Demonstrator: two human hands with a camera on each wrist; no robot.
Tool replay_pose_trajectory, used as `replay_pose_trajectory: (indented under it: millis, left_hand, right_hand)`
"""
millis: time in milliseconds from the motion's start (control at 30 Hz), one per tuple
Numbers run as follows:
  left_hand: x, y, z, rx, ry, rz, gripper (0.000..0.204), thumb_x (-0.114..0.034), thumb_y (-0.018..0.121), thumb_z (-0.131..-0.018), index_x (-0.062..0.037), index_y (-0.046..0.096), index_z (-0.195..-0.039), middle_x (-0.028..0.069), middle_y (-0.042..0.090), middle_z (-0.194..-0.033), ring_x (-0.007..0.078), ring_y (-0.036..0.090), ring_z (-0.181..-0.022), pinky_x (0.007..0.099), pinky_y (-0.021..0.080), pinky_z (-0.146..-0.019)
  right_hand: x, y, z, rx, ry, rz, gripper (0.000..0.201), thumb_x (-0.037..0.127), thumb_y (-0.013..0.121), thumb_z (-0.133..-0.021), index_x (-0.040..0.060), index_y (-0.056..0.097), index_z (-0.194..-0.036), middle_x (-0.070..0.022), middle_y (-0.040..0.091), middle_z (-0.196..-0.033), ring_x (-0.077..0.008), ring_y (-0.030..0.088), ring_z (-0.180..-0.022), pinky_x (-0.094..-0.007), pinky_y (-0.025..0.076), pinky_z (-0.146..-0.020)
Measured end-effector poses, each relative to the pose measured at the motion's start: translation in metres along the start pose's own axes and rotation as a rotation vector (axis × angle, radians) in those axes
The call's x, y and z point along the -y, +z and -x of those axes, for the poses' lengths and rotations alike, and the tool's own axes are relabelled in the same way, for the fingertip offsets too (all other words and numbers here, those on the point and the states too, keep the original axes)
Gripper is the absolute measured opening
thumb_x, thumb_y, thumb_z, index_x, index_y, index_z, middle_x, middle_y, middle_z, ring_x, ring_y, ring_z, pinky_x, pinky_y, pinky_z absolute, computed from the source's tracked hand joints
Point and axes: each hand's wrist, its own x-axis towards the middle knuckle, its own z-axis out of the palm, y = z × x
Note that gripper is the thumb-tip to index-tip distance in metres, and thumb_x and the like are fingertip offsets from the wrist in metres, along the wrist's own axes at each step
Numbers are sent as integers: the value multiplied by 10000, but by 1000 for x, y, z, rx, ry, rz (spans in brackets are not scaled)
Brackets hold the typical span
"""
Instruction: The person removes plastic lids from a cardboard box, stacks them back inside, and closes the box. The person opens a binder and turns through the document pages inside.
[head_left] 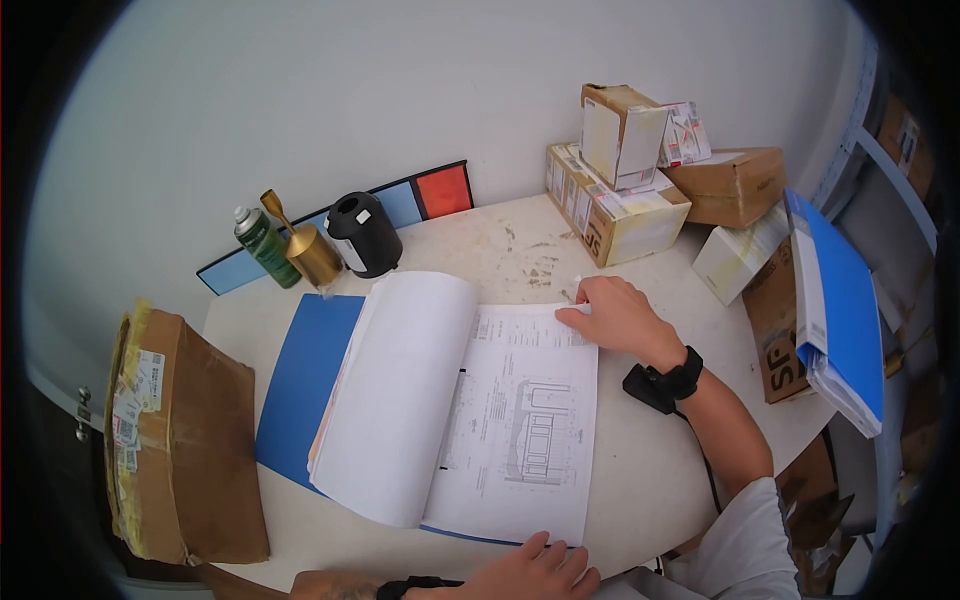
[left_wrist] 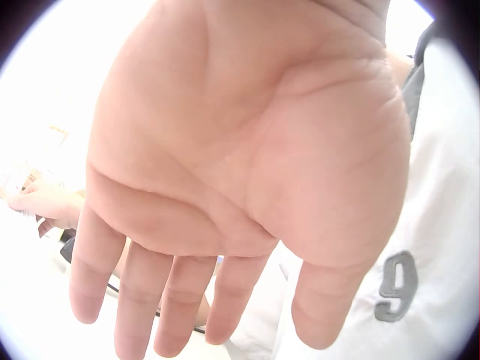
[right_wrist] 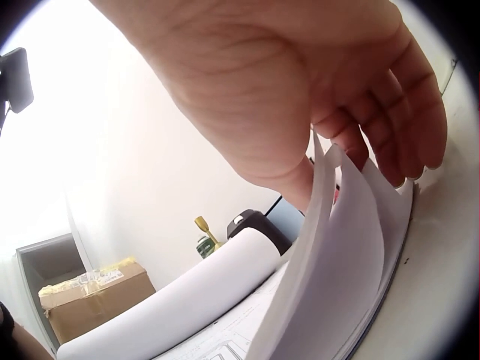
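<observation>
A blue folder [head_left: 300,400] lies spread on the table, with a stack of pages curled over to its left side. On its right side, a printed sheet [head_left: 540,410] shows a technical line drawing. My right hand [head_left: 625,318] is at the upper right corner of the sheets. In the right wrist view, its thumb and fingers pinch a few lifted pages [right_wrist: 352,217], which bow apart from those below. My left hand [head_left: 530,575] is at the table's front edge, just below the folder; the left wrist view shows its bare palm [left_wrist: 247,150] and straight fingers.
A brown carton [head_left: 205,440] stands at the left. Behind the folder are a green spray can [head_left: 265,248], a brass-coloured vessel [head_left: 313,257] and a black cylinder [head_left: 365,235]. Stacked boxes [head_left: 625,205] fill the back right, and another blue binder [head_left: 840,300] leans at the right edge.
</observation>
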Motion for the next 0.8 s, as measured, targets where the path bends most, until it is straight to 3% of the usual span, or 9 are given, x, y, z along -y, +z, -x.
replay_pose_trajectory:
  millis: [167,233,367,433,500,533,633,733,800]
  left_hand:
    - [-2,0,-1,22,18,-52,259,-206,607,-869,-23,645,-1049,167,645,-1093,307,636,-1004,478,508,-933]
    - [-6,4,-3,25,26,-82,252,-203,603,-871,-23,647,-1041,165,643,-1092,303,632,-1007,474,506,-937]
    - [-8,2,-13,-26,188,94,277,-209,615,-853,-22,662,-1053,186,653,-1156,336,635,-1087,468,491,-1005]
    - [-5,-2,-17,-133,258,117,296,-211,623,-839,-22,667,-1062,200,656,-1187,352,638,-1119,456,489,-1024]
    - [0,-1,-17,-208,-4,-105,339,-209,629,-921,8,664,-1180,193,650,-1276,343,630,-1182,418,483,-1046]
    - [16,13,-14,-57,-94,-242,567,-317,718,-860,-43,566,-1333,216,547,-1391,399,563,-1251,524,454,-1046]
    - [49,-9,-12,208,-431,-326,968,-503,830,-746,-142,422,-1546,262,355,-1565,519,389,-1378,711,377,-1036]
    - [72,-6,-5,179,-467,-359,1056,-563,865,-667,-139,434,-1532,302,386,-1527,531,452,-1322,686,390,-1041]
    - [73,-6,-6,210,-470,-356,1094,-574,883,-644,-116,429,-1528,347,397,-1498,568,486,-1287,656,430,-1024]
  right_hand:
    - [-5,-9,-4,362,-64,-254,567,483,738,-897,-66,711,-1036,-195,721,-927,-312,723,-885,-417,588,-774]
    - [0,-6,3,784,-140,-750,650,562,700,-924,-34,647,-1178,-153,678,-1108,-261,685,-989,-382,609,-821]
    - [23,30,15,1280,-497,-918,787,568,746,-885,16,488,-1384,-119,506,-1422,-245,445,-1404,-447,486,-1085]
    - [49,39,40,1215,-659,-939,818,496,722,-924,40,394,-1519,-160,389,-1581,-287,348,-1493,-473,374,-1176]
    - [65,49,57,1140,-721,-887,753,456,728,-929,43,445,-1491,-183,370,-1606,-313,299,-1525,-467,345,-1194]
    - [64,51,55,1137,-723,-890,753,456,728,-929,43,445,-1491,-183,370,-1606,-313,299,-1525,-467,345,-1194]
    - [52,50,29,780,-605,-540,702,405,737,-921,12,501,-1453,-229,365,-1608,-371,274,-1528,-442,335,-1201]
    - [12,32,5,216,-506,83,608,337,698,-951,-27,526,-1407,-245,372,-1596,-386,379,-1470,-418,369,-1179]
    - [-36,43,-21,81,-519,25,506,297,664,-972,-8,560,-1363,-241,378,-1593,-370,416,-1449,-420,388,-1164]
